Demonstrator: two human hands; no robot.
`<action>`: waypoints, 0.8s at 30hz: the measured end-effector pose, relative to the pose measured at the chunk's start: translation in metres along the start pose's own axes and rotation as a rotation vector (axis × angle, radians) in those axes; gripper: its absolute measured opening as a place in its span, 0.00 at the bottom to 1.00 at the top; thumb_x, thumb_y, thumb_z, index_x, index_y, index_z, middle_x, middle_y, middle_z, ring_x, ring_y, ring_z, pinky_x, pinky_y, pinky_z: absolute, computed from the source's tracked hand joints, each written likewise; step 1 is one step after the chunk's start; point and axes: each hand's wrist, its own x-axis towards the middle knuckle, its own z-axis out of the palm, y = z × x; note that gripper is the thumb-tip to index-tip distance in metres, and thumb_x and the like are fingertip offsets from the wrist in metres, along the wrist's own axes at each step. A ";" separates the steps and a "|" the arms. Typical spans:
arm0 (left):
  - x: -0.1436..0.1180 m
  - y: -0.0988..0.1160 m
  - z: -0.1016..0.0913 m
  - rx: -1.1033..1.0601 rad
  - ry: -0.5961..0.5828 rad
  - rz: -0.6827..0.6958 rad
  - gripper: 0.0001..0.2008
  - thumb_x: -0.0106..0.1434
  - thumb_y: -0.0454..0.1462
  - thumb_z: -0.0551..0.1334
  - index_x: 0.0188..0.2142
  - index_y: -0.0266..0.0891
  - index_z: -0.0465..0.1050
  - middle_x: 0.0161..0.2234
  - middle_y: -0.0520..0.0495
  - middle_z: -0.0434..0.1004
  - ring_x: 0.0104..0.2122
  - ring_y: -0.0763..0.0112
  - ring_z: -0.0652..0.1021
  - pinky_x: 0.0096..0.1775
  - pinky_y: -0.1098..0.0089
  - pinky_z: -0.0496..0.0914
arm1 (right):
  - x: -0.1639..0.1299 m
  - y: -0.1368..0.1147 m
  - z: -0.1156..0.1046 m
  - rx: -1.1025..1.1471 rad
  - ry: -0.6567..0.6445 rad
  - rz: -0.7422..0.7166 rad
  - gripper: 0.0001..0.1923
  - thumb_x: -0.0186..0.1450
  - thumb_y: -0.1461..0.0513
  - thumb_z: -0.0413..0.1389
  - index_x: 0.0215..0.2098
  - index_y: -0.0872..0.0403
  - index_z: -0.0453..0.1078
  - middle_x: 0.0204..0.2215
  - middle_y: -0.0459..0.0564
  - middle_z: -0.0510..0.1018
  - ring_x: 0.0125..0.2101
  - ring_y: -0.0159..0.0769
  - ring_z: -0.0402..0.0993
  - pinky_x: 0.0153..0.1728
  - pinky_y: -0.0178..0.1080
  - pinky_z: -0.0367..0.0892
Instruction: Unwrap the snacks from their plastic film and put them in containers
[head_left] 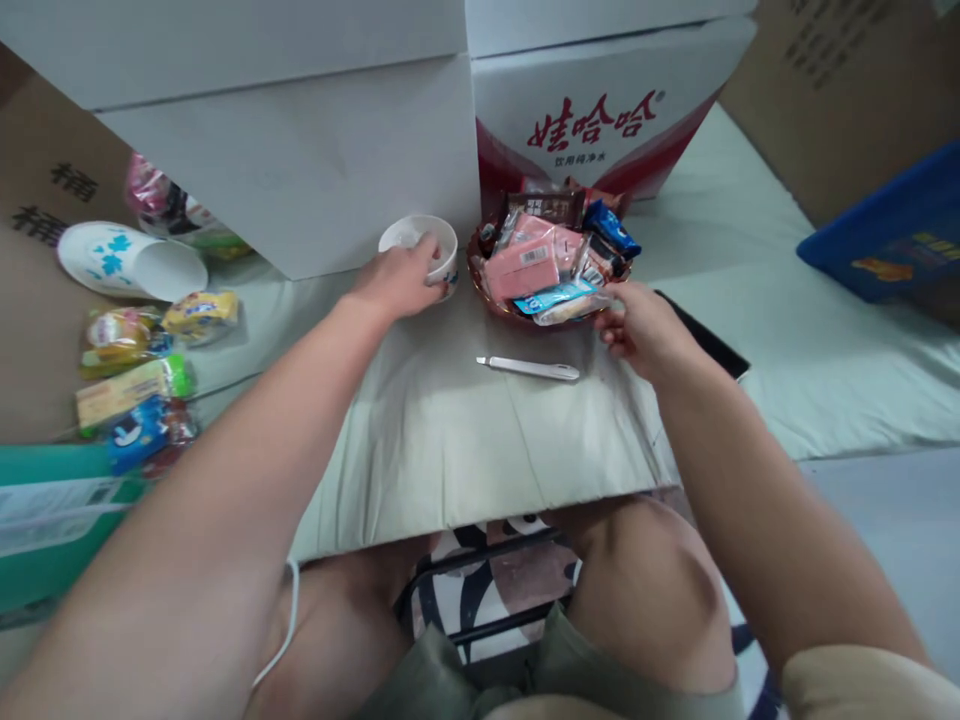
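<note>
My left hand (405, 277) grips the near-left rim of a white paper bowl (450, 247), with fingers reaching over its edge. Beside the bowl, a reddish-brown dish (480, 285) holds a pile of wrapped snacks (529, 262). My right hand (637, 325) is closed at the right edge of this dish, fingers curled around the rim near the end of a clear packet (566, 308). Part of that grip is hidden. A white utility knife (529, 369) lies on the cloth in front of the dish.
White cartons (300, 170) stand behind the bowl and dish. A paper cup (127, 260) lies tipped over at left near snack packs (124, 340) and a green package (60, 520). A dark flat object (709, 340) lies beyond my right wrist; a blue package (892, 230) stands farther right.
</note>
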 end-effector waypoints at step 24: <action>0.109 0.278 -0.075 -0.221 0.336 0.452 0.09 0.60 0.27 0.65 0.36 0.44 0.74 0.42 0.42 0.78 0.61 0.45 0.70 0.58 0.48 0.68 | -0.005 -0.015 -0.207 0.238 0.212 0.097 0.17 0.66 0.68 0.48 0.24 0.59 0.75 0.16 0.54 0.76 0.14 0.29 0.70 0.14 0.27 0.68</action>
